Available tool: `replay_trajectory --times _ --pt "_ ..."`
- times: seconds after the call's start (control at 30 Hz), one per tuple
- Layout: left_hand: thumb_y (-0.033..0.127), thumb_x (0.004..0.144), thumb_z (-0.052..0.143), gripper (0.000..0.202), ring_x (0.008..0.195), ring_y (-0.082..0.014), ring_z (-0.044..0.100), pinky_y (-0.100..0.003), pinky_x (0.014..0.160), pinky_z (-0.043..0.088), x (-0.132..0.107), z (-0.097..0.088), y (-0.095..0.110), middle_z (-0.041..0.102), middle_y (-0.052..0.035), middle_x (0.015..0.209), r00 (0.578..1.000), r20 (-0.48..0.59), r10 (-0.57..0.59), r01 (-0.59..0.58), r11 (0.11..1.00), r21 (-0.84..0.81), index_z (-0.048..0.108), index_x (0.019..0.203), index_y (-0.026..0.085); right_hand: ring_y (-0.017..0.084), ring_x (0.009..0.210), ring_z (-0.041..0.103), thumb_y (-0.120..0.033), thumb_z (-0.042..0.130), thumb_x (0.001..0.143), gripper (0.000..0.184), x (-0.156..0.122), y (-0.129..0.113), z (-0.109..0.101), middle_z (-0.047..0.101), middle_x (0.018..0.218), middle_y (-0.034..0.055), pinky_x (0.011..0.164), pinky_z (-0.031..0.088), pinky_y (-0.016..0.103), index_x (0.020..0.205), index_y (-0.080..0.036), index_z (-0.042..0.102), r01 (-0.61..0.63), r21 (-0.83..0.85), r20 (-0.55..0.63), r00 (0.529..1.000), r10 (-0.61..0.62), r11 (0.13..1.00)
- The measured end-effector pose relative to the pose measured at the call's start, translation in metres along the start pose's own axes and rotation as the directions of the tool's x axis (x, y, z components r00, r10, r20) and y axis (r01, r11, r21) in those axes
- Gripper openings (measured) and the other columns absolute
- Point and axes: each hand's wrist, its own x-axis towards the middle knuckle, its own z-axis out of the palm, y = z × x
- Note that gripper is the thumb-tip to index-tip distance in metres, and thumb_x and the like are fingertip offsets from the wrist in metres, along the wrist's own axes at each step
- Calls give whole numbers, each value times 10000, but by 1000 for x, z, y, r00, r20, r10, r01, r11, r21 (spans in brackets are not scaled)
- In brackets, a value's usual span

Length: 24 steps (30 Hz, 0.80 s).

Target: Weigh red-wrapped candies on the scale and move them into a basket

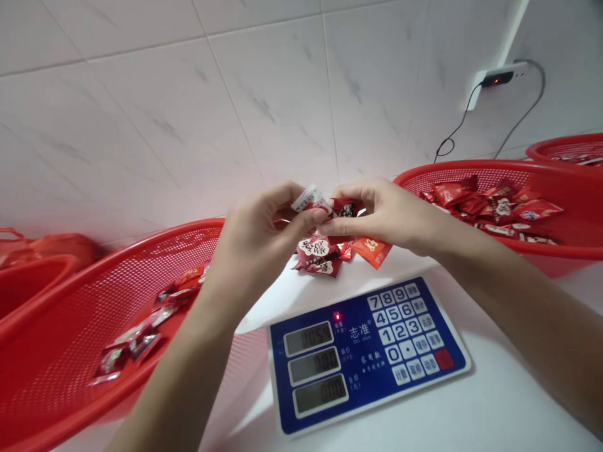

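Above the white pan (276,298) of a digital scale (358,370), my two hands almost touch. My left hand (261,232) pinches a white and red wrapped candy (311,199) between thumb and fingers. In the fingers of my right hand (389,216) is a dark red wrapped candy (346,206). Just beneath them, several wrapped candies lie on the pan, among them a maroon candy with white lettering (315,248) and an orange candy (372,250). The scale's blue panel has a lit red dot, and its top display seems to read 0.054.
To the left stands a red perforated basket (80,301) with wrapped candies; another red basket (577,207) with candies is on the right. More red containers sit at both edges. A tiled wall (273,94) rises behind, with a power socket (475,88) and cables.
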Motion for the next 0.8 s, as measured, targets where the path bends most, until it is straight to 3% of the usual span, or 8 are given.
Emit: replay_trajectory --times 0.13,0.37,0.53,0.6,0.7,0.8 --pt "307 919 705 165 775 -178 749 -252 718 573 5 -5 -10 752 -9 758 995 89 -54 62 994 -86 725 796 199 117 781 649 -296 849 794 180 3 8 -7 696 827 -6 767 510 262 827 -172 722 -17 59 59 998 13 998" --pt "272 921 684 148 760 -173 745 -256 697 550 5 -3 -8 759 -10 737 994 90 -57 59 998 -25 745 807 200 107 733 599 -278 856 784 174 4 11 -10 674 800 -16 725 470 254 817 -171 723 -60 66 85 995 54 996" --pt "206 862 724 63 858 -186 754 -276 781 578 2 -3 -7 807 0 865 993 -122 -2 11 997 73 775 836 231 125 802 644 -238 834 823 132 5 11 -15 721 897 31 741 511 233 877 -168 737 -123 103 -3 992 124 987" --pt "179 825 741 70 926 -192 765 -275 832 598 3 -4 -11 821 1 937 986 -162 27 -20 999 41 776 810 238 105 716 635 -198 791 870 86 4 5 -16 708 844 31 663 516 208 900 -159 720 -173 156 -63 981 185 973" --pt "167 807 719 118 984 -202 773 -278 872 615 6 -7 -18 830 -8 1008 993 -113 22 -22 1000 4 761 723 237 44 466 465 -95 679 933 47 2 -7 -17 597 637 -24 462 408 169 919 -140 678 -258 193 -143 947 288 946" --pt "156 846 630 229 1069 -225 768 -310 922 611 9 -10 -24 829 -13 1108 999 36 -38 36 997 70 789 711 253 24 379 343 -1 568 942 160 1 -14 -16 522 552 -58 381 312 163 948 -134 656 -298 179 -166 930 328 938"
